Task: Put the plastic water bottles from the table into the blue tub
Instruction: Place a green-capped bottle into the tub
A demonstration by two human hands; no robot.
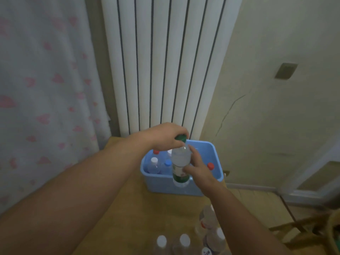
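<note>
A clear bottle with a green cap and green label (181, 159) hangs upright over the near rim of the blue tub (217, 157). My left hand (165, 137) grips it from above around the cap. My right hand (197, 168) touches the bottle's right side near the label, fingers loosely curled around it. Inside the tub stand several bottles, among them a white-capped one (154, 163), a blue-capped one (167, 165) and a red-capped one (210, 166). Several more clear bottles (207, 223) stand on the wooden table (132, 208) at the near right edge.
A white ribbed radiator (165, 61) rises just behind the tub. A curtain with pink hearts (46, 98) hangs at the left. To the right of the table lie the floor and a wooden chair frame (303, 227).
</note>
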